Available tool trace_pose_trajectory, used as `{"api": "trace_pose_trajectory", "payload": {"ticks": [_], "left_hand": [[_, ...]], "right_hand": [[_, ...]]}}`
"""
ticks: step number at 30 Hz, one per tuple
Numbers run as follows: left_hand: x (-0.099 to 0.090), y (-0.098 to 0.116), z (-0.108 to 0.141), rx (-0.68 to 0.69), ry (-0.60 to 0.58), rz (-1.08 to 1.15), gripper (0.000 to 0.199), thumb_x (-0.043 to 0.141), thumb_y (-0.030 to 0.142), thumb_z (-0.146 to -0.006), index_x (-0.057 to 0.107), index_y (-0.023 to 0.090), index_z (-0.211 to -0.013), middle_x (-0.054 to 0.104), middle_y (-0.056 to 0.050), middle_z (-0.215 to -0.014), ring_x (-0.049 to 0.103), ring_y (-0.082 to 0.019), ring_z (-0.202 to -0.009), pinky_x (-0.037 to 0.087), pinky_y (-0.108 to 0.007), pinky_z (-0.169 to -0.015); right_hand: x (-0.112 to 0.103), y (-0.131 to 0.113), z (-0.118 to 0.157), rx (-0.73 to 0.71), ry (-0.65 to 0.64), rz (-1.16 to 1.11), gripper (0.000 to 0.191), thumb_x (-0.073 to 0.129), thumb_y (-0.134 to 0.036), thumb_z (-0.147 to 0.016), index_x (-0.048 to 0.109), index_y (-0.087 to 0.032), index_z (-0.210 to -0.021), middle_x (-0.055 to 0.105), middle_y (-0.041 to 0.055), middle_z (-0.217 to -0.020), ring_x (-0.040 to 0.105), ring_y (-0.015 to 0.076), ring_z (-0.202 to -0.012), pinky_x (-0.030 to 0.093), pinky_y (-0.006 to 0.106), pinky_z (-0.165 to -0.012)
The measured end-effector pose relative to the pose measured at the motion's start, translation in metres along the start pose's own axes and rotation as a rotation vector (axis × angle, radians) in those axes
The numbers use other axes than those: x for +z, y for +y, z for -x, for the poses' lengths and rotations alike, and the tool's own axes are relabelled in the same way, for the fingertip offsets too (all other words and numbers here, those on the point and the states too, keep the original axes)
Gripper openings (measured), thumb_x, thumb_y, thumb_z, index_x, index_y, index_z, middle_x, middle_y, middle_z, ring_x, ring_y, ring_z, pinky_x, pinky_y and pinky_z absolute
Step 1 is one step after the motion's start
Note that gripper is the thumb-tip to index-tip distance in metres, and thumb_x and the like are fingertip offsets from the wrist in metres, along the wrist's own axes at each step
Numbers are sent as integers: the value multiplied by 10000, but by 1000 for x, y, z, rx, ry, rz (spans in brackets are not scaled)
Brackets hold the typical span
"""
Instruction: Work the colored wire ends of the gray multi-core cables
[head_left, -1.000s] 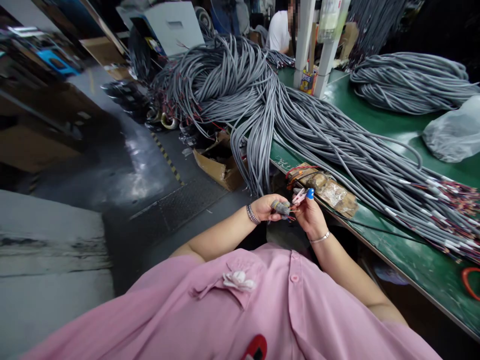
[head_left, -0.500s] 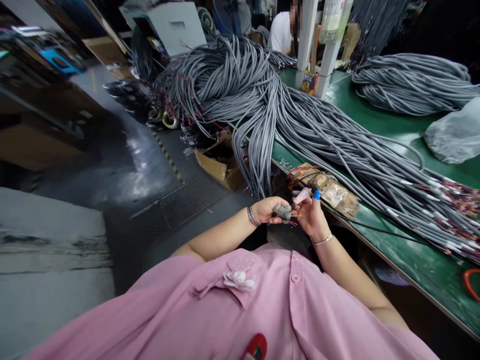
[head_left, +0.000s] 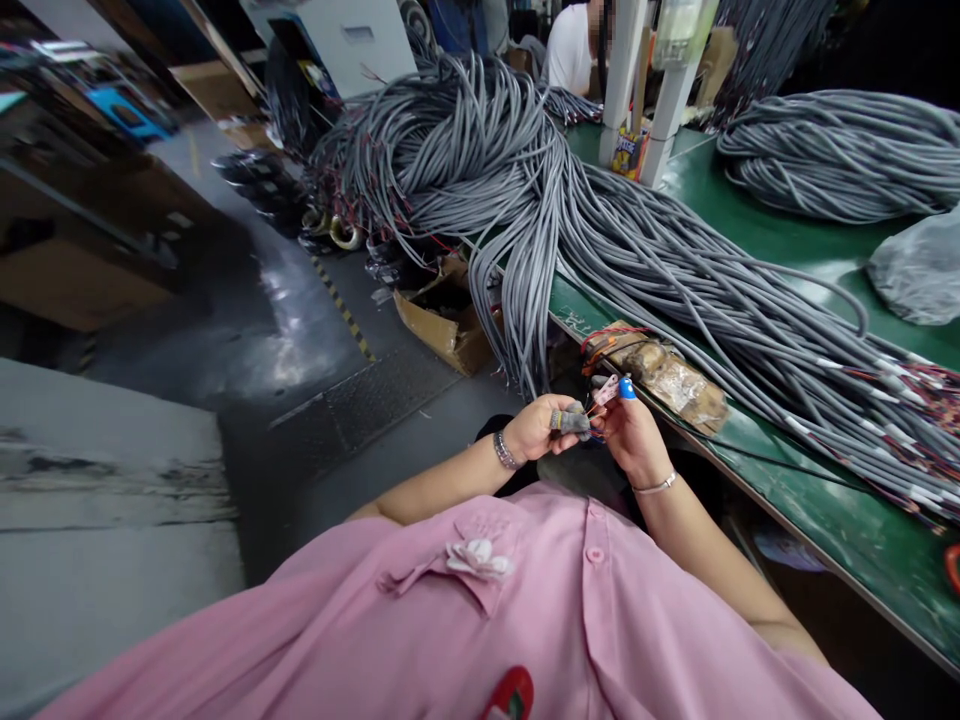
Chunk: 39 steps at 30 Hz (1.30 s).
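In front of my chest, my left hand (head_left: 538, 428) is closed in a pinch, with grey knitted covering (head_left: 570, 421) around its fingertips. Thin coloured wires (head_left: 595, 425) stick out from there towards my right hand. My right hand (head_left: 632, 432) meets them with its fingers bent in and partly hidden behind the palm. A blue finger cover (head_left: 626, 388) sits on its thumb. Beside that thumb shows a small pinkish-white piece (head_left: 606, 391), which may be a finger wrap. The rest of the cable is out of sight between the hands.
A large pile of grey cables (head_left: 465, 150) hangs over the edge of the green table (head_left: 832, 495). A taped wooden block (head_left: 675, 378) lies at that edge. An open cardboard box (head_left: 450, 335) stands on the floor. Further off are coiled cables (head_left: 840, 150) and a person (head_left: 568, 50).
My hands have come closer together around the wire ends. The right thumb has bent inward, and the grey-covered left fingertips now point more to the right. The view has shifted slightly.
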<state>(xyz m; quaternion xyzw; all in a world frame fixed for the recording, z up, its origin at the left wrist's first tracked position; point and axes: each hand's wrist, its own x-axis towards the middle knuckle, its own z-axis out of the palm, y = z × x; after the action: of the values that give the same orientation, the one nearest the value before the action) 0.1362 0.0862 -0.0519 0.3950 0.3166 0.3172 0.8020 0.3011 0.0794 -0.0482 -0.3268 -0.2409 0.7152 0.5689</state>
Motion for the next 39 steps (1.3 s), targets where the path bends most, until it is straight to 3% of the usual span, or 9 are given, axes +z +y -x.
{"api": "trace_pose_trajectory", "payload": {"ticks": [12, 24, 31, 36, 39], "left_hand": [[4, -4, -7, -17, 7, -36, 225, 683, 300, -651, 616, 89, -691, 579, -27, -505, 417, -63, -306, 259, -164, -288], [8, -1, 14, -38, 30, -84, 286, 712, 365, -648, 597, 103, -642, 537, -7, -406, 395, -64, -274, 264, -158, -286], [11, -2, 19, 42, 122, -95, 330, 735, 409, -645, 576, 120, -658, 567, -1, -459, 432, -61, -320, 286, -163, -322], [14, -1, 12, 83, 169, -72, 336, 730, 422, -652, 573, 126, -680, 565, 3, -471, 433, -61, -333, 285, -165, -328], [16, -2, 8, 88, 175, -59, 316, 726, 402, -657, 578, 124, -684, 563, 5, -470, 430, -61, -333, 290, -165, -325]], "right_hand": [[-1, 0, -2, 28, 24, -61, 265, 735, -421, -733, 626, -189, -798, 592, -18, -692, 507, 93, -570, 444, 208, -513], [-8, -1, -3, 144, -7, -114, 482, 608, -670, -734, 641, -196, -818, 665, 25, -807, 579, 115, -626, 494, 223, -539], [-5, -4, 2, 38, -2, -1, 252, 691, -423, -785, 660, -181, -847, 651, 13, -808, 559, 92, -625, 498, 196, -546], [-4, -3, -3, 59, 56, -15, 359, 690, -523, -752, 652, -176, -839, 638, 14, -761, 541, 94, -580, 477, 198, -481], [-4, -4, -4, 60, 67, -26, 350, 732, -499, -720, 643, -174, -812, 624, 5, -725, 527, 91, -568, 464, 190, -466]]}}
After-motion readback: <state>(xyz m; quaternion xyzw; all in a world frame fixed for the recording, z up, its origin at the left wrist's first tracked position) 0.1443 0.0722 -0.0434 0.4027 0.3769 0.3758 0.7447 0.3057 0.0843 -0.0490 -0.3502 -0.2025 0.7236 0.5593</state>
